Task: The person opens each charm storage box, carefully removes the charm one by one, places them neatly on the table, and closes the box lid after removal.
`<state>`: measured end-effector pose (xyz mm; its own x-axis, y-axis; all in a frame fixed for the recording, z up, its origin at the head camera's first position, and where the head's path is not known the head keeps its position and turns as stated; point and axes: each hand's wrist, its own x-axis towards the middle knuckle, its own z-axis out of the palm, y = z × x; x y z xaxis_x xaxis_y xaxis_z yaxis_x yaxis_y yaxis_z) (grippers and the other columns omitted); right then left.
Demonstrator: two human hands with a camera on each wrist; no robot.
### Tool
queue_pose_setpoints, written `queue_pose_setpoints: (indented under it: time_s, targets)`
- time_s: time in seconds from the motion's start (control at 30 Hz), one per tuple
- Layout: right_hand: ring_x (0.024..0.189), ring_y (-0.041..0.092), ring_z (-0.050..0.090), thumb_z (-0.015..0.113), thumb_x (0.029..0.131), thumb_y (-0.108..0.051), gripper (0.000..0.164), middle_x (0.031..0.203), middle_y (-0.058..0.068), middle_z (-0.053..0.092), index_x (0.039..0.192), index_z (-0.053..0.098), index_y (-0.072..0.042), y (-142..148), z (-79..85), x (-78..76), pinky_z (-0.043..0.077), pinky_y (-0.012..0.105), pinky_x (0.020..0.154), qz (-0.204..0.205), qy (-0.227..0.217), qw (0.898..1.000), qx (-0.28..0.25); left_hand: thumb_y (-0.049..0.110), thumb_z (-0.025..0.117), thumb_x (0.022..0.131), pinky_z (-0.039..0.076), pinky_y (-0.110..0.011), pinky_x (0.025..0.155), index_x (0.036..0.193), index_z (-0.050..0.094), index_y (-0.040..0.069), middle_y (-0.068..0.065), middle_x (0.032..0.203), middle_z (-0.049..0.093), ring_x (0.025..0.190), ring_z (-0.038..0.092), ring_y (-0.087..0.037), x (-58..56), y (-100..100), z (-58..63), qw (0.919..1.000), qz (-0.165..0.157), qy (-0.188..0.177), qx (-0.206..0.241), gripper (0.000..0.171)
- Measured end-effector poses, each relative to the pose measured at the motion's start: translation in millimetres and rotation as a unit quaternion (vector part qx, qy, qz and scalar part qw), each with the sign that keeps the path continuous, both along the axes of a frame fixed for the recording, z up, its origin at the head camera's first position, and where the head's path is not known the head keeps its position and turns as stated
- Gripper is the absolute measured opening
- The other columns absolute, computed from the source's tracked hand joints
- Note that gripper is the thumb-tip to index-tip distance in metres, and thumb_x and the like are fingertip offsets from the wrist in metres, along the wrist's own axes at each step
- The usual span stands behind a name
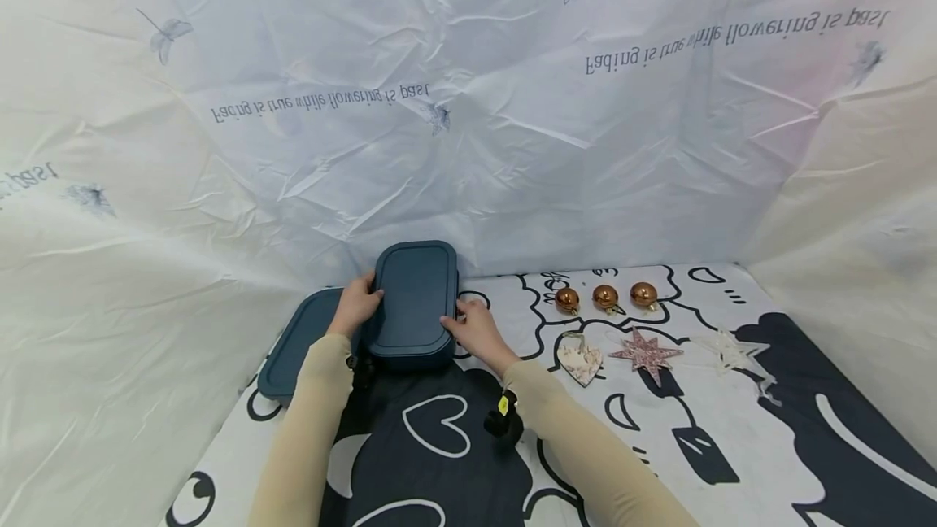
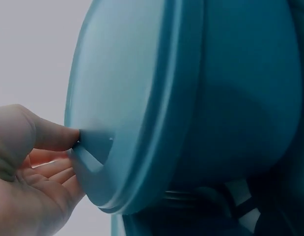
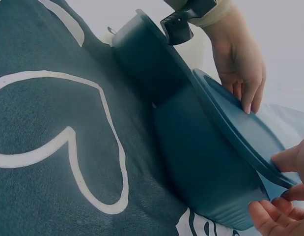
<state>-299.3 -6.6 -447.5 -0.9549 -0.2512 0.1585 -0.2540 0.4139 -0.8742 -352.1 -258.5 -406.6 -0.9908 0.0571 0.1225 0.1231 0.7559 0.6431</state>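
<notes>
A dark blue rectangular box with a fitted lid (image 1: pixel 413 295) stands near the back of the table, its lid tilted towards me. My left hand (image 1: pixel 355 307) pinches the lid's left edge, thumb on top and fingers under the rim, as the left wrist view shows closely. On the opposite edge, my right hand (image 1: pixel 479 336) pinches the lid's rim between thumb and fingers. The box's deep side wall (image 3: pixel 206 147) shows below the lid in the right wrist view. A second dark blue box (image 1: pixel 296 352) stands just to the left, partly behind my left forearm.
Three shiny copper baubles (image 1: pixel 605 298) line up at the back right. In front of them lie a heart ornament (image 1: pixel 581 361), a pink glitter star (image 1: pixel 647 354) and a pale star (image 1: pixel 730 350). A white printed sheet (image 1: pixel 468 169) hangs behind the patterned tablecloth (image 1: pixel 432 470).
</notes>
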Motion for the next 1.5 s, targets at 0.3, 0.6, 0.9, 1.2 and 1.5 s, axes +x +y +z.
queue_pose_setpoints:
  time_s: [0.3,0.6,0.9,1.2,1.5]
  targets:
    - [0.108,0.033,0.064,0.058,0.105,-0.026,0.058,0.145,0.033,0.043,0.148,0.042,0.010,-1,-6.0,1.9,0.057,0.041,0.080,-0.003,-0.002,1.000,0.015,0.008,0.047,0.106,0.035,-0.057,0.112,0.154,0.031,-0.009,-0.033,0.154,0.033,0.142,0.033,-0.049,-2.0,4,-10.9,0.9992,0.009,-0.023,-0.032,0.053]
    - [0.066,0.022,0.058,0.057,0.105,-0.026,0.041,0.084,0.015,0.063,0.121,0.063,0.010,-3,-10.4,-1.9,0.045,0.030,0.057,0.001,0.002,1.000,0.018,0.004,0.048,0.105,0.039,-0.057,0.109,0.149,0.037,-0.012,-0.034,0.151,0.038,0.137,0.040,-0.049,-1.6,8,-9.4,0.9986,0.011,-0.018,-0.048,0.049]
    - [0.071,0.035,0.061,0.058,0.104,-0.025,0.047,0.064,-0.002,0.049,0.143,0.051,0.001,-2,-10.7,-3.4,0.042,0.028,0.059,0.001,-0.070,0.996,-0.047,0.004,0.047,0.105,0.044,-0.056,0.103,0.148,0.039,-0.012,-0.034,0.149,0.041,0.133,0.045,-0.049,-3.8,10,-11.6,0.9973,0.005,-0.017,-0.071,0.047]
    - [0.082,0.038,0.065,0.058,0.105,-0.029,0.057,0.075,0.002,0.049,0.148,0.043,0.004,4,-17.2,0.2,0.051,0.034,0.075,-0.004,-0.077,0.996,-0.052,0.007,0.050,0.105,0.039,-0.058,0.109,0.151,0.037,-0.008,-0.032,0.152,0.038,0.138,0.040,-0.048,-1.8,10,-17.2,0.9990,-0.001,-0.031,-0.031,0.050]
    - [0.082,0.037,0.066,0.056,0.105,-0.032,0.060,0.080,0.005,0.057,0.152,0.039,0.002,7,-21.0,-0.5,0.051,0.037,0.077,-0.007,-0.063,0.997,-0.036,0.007,0.052,0.104,0.041,-0.057,0.107,0.150,0.038,-0.009,-0.032,0.150,0.041,0.136,0.042,-0.047,-1.6,8,-20.5,0.9995,-0.002,-0.031,-0.010,0.051]
